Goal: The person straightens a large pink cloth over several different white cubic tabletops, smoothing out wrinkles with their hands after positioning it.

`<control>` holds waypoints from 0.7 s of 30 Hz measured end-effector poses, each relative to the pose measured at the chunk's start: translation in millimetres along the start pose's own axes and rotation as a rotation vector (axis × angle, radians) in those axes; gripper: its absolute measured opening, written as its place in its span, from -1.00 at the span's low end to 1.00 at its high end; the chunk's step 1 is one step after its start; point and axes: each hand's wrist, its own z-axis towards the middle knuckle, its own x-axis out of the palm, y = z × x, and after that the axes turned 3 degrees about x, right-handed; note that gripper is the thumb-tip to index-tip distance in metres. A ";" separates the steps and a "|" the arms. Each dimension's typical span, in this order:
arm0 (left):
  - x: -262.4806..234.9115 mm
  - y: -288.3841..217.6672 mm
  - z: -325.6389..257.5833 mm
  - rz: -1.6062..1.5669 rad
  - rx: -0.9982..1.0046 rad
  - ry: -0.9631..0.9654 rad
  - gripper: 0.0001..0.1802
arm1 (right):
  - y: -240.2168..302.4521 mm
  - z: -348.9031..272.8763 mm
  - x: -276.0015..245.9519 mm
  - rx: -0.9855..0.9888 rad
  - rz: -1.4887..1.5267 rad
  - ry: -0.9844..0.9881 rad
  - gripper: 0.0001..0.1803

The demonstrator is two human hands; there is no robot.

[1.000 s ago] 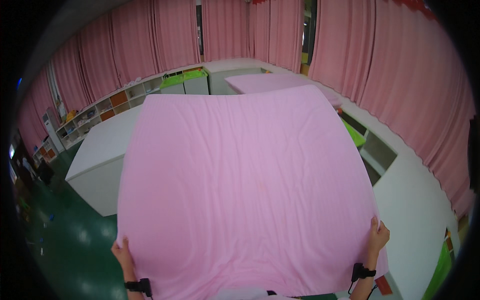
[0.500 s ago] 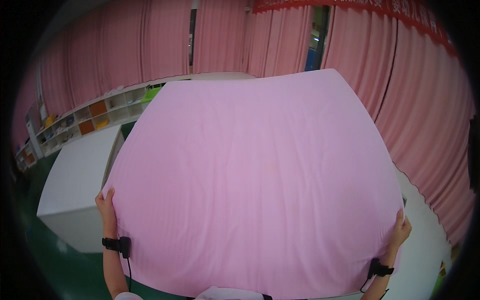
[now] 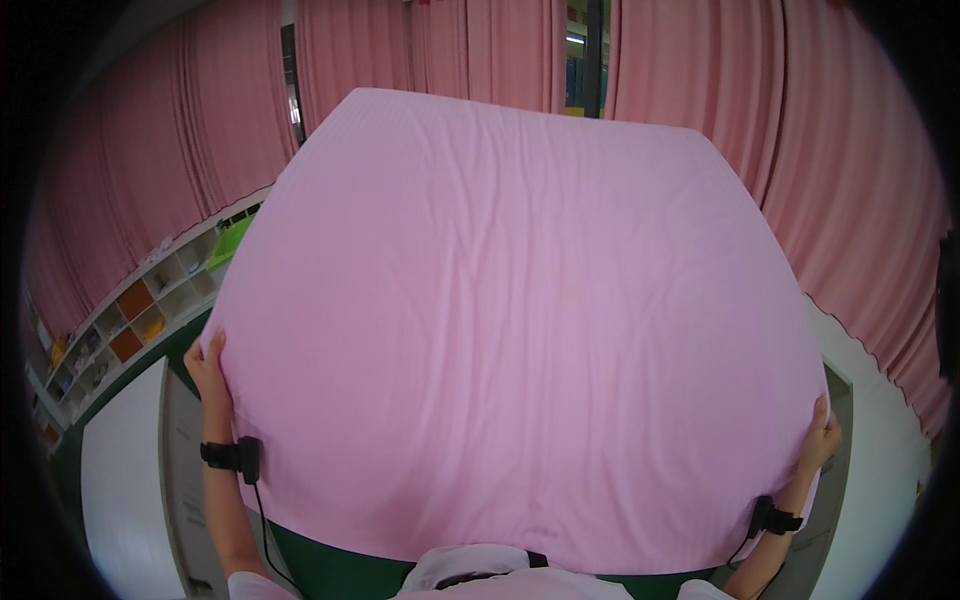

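Observation:
A large pink sheet [image 3: 520, 330] billows up in front of me and fills most of the view. My left hand [image 3: 208, 372] grips its left edge, fingers curled over the cloth. My right hand [image 3: 820, 440] grips the right edge lower down. Each wrist carries a black band with a cable. The sheet hides everything behind it, including the tables.
Pink curtains [image 3: 180, 180] hang along the back and right walls. A low shelf unit with orange and white cubbies [image 3: 130, 320] runs along the left. White table tops [image 3: 120, 490] show at lower left and at lower right [image 3: 880, 480], over green floor.
The sheet has risen from lying over the tables to ballooning high in front of me. Both hands have lifted and stayed on its edges.

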 end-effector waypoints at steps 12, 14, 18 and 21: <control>244.9 183.4 303.7 -0.167 0.146 0.162 -0.68 | 58.3 7.6 161.6 0.039 0.140 -0.251 -0.64; 316.6 234.9 334.5 -0.222 0.149 0.225 -0.68 | 62.9 -7.2 184.7 0.133 -0.006 -0.293 -0.62; 460.0 332.9 425.2 -0.299 -0.016 0.448 -0.63 | 71.6 -58.2 273.5 0.162 -0.101 -0.449 -0.49; 556.7 388.8 415.2 -0.139 -0.153 0.648 -0.56 | 92.3 -79.9 286.1 0.380 -0.551 -0.320 -0.40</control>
